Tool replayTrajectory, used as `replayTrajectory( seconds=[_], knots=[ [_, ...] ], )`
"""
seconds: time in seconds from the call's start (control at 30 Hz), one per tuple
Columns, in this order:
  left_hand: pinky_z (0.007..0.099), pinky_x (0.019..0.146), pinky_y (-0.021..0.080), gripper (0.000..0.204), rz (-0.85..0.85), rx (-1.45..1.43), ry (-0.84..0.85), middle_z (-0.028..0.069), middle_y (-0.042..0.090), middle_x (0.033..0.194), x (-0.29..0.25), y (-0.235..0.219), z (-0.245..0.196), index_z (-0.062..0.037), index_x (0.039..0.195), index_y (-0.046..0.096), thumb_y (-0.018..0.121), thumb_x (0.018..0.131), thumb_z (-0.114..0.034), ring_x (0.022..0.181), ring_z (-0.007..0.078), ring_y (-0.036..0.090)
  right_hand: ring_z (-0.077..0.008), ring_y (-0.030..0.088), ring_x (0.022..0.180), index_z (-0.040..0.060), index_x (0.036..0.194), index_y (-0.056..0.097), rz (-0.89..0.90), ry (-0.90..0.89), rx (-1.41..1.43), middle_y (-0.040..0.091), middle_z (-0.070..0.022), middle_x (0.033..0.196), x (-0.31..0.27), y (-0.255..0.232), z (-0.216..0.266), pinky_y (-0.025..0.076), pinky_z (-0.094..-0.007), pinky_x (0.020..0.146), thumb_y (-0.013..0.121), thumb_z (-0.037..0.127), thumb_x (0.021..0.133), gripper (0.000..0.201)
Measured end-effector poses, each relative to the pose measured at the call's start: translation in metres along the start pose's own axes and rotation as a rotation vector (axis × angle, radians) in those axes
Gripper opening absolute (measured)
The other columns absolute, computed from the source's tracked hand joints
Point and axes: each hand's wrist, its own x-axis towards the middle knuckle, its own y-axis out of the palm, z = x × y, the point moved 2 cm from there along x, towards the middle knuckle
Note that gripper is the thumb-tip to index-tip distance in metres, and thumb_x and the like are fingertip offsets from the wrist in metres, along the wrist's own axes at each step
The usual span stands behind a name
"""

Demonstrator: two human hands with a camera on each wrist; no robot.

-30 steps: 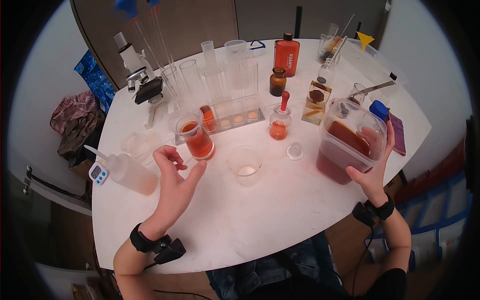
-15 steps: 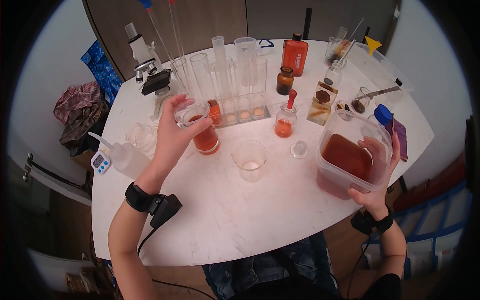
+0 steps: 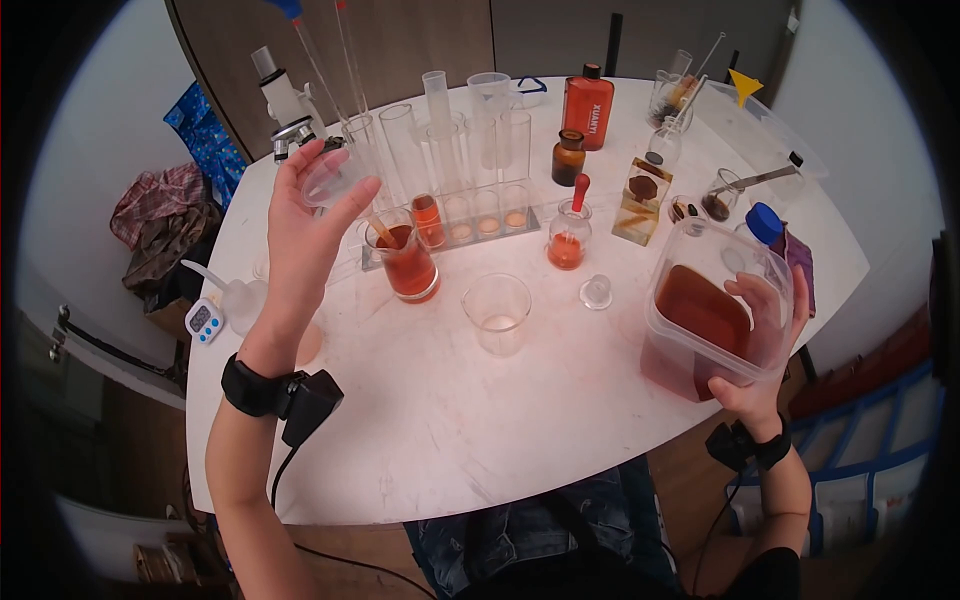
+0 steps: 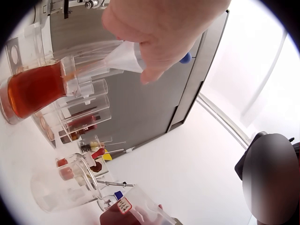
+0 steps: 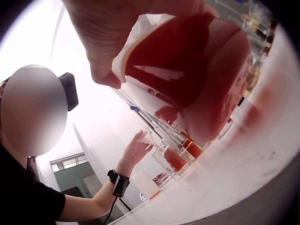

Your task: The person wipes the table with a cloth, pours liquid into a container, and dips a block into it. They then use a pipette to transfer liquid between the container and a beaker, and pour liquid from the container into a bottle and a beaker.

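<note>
My left hand [image 3: 310,215] grips a clear plastic funnel [image 4: 123,57] by its cone, above a glass vessel of red-orange liquid [image 3: 410,268]. The funnel's stem slants down to the vessel's mouth, its tip still within the rim in the left wrist view. My right hand [image 3: 762,402] holds a square translucent plastic tub [image 3: 672,362] at its right side, thumb on the near wall and fingers over the far side. Dark red liquid [image 5: 173,61] fills the lower part of the tilted tub. Between the hands stands a glass beaker [image 3: 497,318] with hardly anything in it.
Behind the vessel is a clear rack [image 3: 490,228] with tall tubes. A dropper bottle [image 3: 566,245], a small glass stopper [image 3: 596,292] and a brown bottle [image 3: 568,160] stand mid-table. A wash bottle [image 3: 243,303] and timer [image 3: 205,320] are left; a blue-capped bottle [image 3: 764,224] is behind the tub.
My left hand reached to the funnel on the vessel, took hold of it, and has raised it up and leftward. The tub stays in my right hand, shifted only slightly.
</note>
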Motion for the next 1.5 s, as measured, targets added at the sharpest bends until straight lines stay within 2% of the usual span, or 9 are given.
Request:
replayTrajectory(
  seconds=[0.57, 0.67, 0.77, 0.87, 0.93, 1.07, 1.27, 1.37, 1.5],
  knots=[
    [0.0297, 0.091, 0.039, 0.071, -0.086, -0.040, 0.032, 0.0174, 0.050, 0.122, 0.006, 0.000, -0.004, 0.0037, 0.126, 0.036, 0.074, 0.074, -0.026, 0.110, 0.0189, 0.049, -0.0276, 0.042, 0.113, 0.0091, 0.140, -0.002, -0.001, 0.005, 0.020, 0.039, -0.0156, 0.122, -0.005, -0.005, 0.004, 0.037, -0.0415, 0.098, 0.081, 0.038, 0.052, 0.125],
    [0.0298, 0.100, 0.033, 0.067, -0.066, -0.006, -0.025, 0.0173, 0.047, 0.127, 0.008, -0.002, -0.002, 0.0030, 0.129, 0.035, 0.070, 0.079, -0.025, 0.117, 0.0196, 0.045, -0.0278, 0.043, 0.112, 0.0087, 0.140, -0.002, -0.018, 0.029, 0.049, 0.039, -0.0157, 0.121, -0.006, -0.006, 0.005, 0.037, -0.0416, 0.098, 0.081, 0.038, 0.052, 0.125],
    [0.0261, 0.091, 0.036, 0.073, -0.152, -0.043, -0.020, 0.0175, 0.048, 0.124, 0.009, -0.005, 0.002, 0.0045, 0.127, 0.034, 0.073, 0.075, -0.029, 0.111, 0.0187, 0.048, -0.0280, 0.043, 0.112, 0.0084, 0.140, -0.002, -0.011, 0.013, 0.027, 0.039, -0.0157, 0.121, -0.008, -0.008, 0.004, 0.037, -0.0418, 0.097, 0.081, 0.038, 0.051, 0.125],
    [0.0263, 0.092, 0.036, 0.073, -0.186, -0.055, -0.078, 0.0181, 0.048, 0.123, 0.008, -0.007, 0.008, 0.0049, 0.127, 0.033, 0.072, 0.076, -0.031, 0.113, 0.0192, 0.047, -0.0280, 0.043, 0.112, 0.0083, 0.140, -0.002, -0.025, 0.031, 0.048, 0.039, -0.0156, 0.121, -0.009, -0.008, 0.006, 0.036, -0.0416, 0.098, 0.081, 0.038, 0.051, 0.125],
    [0.0292, 0.102, 0.028, 0.070, -0.291, -0.147, -0.030, 0.0136, 0.046, 0.123, 0.006, -0.006, -0.002, 0.0023, 0.130, 0.034, 0.068, 0.080, -0.032, 0.119, 0.0178, 0.042, -0.0277, 0.043, 0.112, 0.0083, 0.140, -0.002, -0.033, 0.037, 0.037, 0.040, -0.0154, 0.121, -0.010, -0.009, 0.005, 0.036, -0.0413, 0.098, 0.081, 0.038, 0.051, 0.125],
    [0.0286, 0.096, 0.036, 0.069, -0.300, -0.195, 0.004, 0.0170, 0.045, 0.125, -0.014, 0.009, -0.034, 0.0032, 0.129, 0.032, 0.069, 0.080, -0.029, 0.113, 0.0189, 0.047, -0.0275, 0.043, 0.112, 0.0083, 0.140, -0.001, -0.046, 0.040, 0.048, 0.040, -0.0150, 0.121, -0.008, -0.008, 0.004, 0.036, -0.0411, 0.098, 0.081, 0.038, 0.051, 0.125],
    [0.0315, 0.094, 0.040, 0.072, 0.205, -0.217, -0.055, 0.0133, 0.043, 0.122, -0.061, 0.050, -0.053, 0.0013, 0.132, 0.023, 0.068, 0.081, -0.021, 0.112, 0.0194, 0.045, -0.0266, 0.044, 0.111, 0.0081, 0.141, 0.000, -0.049, 0.029, 0.024, 0.042, -0.0137, 0.118, 0.010, -0.011, 0.014, 0.038, -0.0403, 0.097, 0.080, 0.040, 0.051, 0.125],
    [0.0311, 0.091, 0.043, 0.073, 0.301, -0.147, -0.021, 0.0110, 0.044, 0.122, -0.068, 0.065, -0.032, -0.0035, 0.136, 0.020, 0.066, 0.080, -0.011, 0.116, 0.0188, 0.043, -0.0255, 0.045, 0.111, 0.0085, 0.141, 0.000, 0.008, -0.062, -0.007, 0.043, -0.0124, 0.116, 0.028, -0.010, 0.023, 0.040, -0.0400, 0.097, 0.079, 0.039, 0.050, 0.124],
    [0.0316, 0.094, 0.040, 0.077, 0.324, -0.028, 0.016, 0.0100, 0.046, 0.119, -0.065, 0.071, -0.023, -0.0035, 0.136, 0.017, 0.069, 0.078, -0.010, 0.113, 0.0191, 0.044, -0.0242, 0.046, 0.110, 0.0107, 0.141, 0.002, 0.061, -0.043, 0.001, 0.043, -0.0124, 0.117, 0.050, 0.001, 0.036, 0.043, -0.0404, 0.095, 0.079, 0.035, 0.051, 0.122]
  ],
)
